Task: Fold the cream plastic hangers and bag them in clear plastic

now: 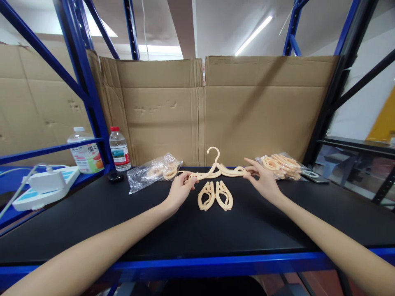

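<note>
Folding hanger (227, 171), at the table's (148, 234) twelve o'clock, is pinched at its ends by the left hand (179, 190) and right hand (264, 181); both sides are best supported evenly.

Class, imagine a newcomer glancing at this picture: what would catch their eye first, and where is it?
Probably the pale hanger, spread open near the middle of the black tabletop, with the left hand and right hand at its ends. Just in front lies a folded pair of matching pieces. The red-capped bottle stands out at the left.
</note>
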Demonstrator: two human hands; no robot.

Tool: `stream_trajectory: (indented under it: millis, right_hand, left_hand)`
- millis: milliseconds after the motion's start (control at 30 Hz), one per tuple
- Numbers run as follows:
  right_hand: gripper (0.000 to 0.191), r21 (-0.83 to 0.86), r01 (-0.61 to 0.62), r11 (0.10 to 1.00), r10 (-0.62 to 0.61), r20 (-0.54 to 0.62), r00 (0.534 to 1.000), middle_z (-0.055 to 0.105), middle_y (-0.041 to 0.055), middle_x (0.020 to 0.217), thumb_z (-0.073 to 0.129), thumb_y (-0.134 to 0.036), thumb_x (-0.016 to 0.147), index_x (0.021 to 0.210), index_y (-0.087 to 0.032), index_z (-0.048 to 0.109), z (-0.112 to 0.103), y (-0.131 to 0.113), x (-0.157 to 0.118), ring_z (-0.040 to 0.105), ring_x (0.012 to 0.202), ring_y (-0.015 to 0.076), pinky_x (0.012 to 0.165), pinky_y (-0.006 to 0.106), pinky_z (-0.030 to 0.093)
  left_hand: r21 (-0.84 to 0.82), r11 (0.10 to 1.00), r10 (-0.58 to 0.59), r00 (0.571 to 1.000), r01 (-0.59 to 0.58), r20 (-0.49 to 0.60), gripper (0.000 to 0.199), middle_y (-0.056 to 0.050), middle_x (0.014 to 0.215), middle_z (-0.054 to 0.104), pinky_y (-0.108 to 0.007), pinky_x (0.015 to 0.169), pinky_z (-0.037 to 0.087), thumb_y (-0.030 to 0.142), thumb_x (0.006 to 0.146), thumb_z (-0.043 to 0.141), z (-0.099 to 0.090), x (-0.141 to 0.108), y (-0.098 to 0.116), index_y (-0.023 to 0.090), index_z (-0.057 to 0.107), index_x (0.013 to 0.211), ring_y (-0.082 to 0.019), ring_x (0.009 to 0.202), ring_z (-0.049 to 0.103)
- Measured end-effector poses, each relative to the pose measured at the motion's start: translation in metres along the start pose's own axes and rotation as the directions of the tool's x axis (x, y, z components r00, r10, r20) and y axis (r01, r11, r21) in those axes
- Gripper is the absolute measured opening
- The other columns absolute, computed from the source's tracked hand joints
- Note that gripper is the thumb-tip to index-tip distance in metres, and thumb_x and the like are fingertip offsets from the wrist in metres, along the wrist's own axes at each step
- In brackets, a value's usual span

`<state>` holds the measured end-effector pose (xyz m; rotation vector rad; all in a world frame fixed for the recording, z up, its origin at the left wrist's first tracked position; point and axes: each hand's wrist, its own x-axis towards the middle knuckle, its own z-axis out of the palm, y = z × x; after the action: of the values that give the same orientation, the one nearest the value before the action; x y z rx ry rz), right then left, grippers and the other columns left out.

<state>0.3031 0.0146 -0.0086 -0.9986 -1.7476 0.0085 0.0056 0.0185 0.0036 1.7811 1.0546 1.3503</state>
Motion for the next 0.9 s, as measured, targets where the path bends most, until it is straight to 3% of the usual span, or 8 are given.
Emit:
stream_trajectory:
  millis: [200, 533, 733, 900]
  right_hand:
    - [0.024, -0.041, 0.033, 0.999, -0.032, 0.026, 0.999, 0.070, 0.0073, 0.093, 0.057, -0.027, 0.082, 0.104, -0.021, 0.066, -0.001, -0.002, 0.000, 0.065, 0.080, 0.0229, 0.078, 0.040, 0.055]
    - [0.026, 0.060, 0.009, 0.998, -0.017, 0.134, 0.991, 0.068, 0.0067, 0.094, 0.055, -0.028, 0.084, 0.107, -0.022, 0.066, -0.007, 0.001, 0.002, 0.063, 0.083, 0.0218, 0.077, 0.036, 0.054]
    - [0.026, 0.212, -0.067, 0.975, 0.038, 0.139, 0.990, 0.065, 0.0072, 0.096, 0.058, -0.032, 0.083, 0.106, -0.022, 0.067, -0.011, 0.002, 0.007, 0.061, 0.090, 0.0220, 0.082, 0.037, 0.051]
    - [0.025, 0.368, -0.146, 0.918, 0.074, 0.202, 0.977, 0.060, 0.0049, 0.090, 0.060, -0.036, 0.084, 0.103, -0.023, 0.070, -0.007, -0.012, 0.005, 0.058, 0.073, 0.0161, 0.071, 0.033, 0.052]
  left_hand:
    - [-0.035, 0.999, 0.003, 0.999, -0.004, -0.041, 0.026, -0.002, 0.074, 0.064, -0.025, 0.062, 0.045, 0.040, 0.075, 0.062, 0.002, -0.003, 0.005, 0.015, 0.064, 0.083, -0.014, 0.063, 0.056]
    - [-0.231, 0.972, -0.062, 0.991, 0.033, -0.117, 0.025, -0.002, 0.075, 0.064, -0.023, 0.063, 0.047, 0.035, 0.066, 0.076, 0.002, -0.002, 0.005, 0.013, 0.066, 0.074, -0.014, 0.070, 0.058]
    - [-0.361, 0.927, -0.134, 0.988, 0.096, -0.080, 0.029, -0.001, 0.076, 0.063, -0.021, 0.061, 0.048, 0.035, 0.062, 0.080, 0.001, -0.002, 0.006, 0.012, 0.065, 0.073, -0.009, 0.062, 0.057]
    - [-0.381, 0.909, -0.167, 0.985, 0.169, 0.039, 0.032, -0.004, 0.084, 0.066, -0.023, 0.067, 0.054, 0.036, 0.064, 0.080, 0.003, -0.006, 0.011, 0.013, 0.067, 0.080, -0.013, 0.073, 0.064]
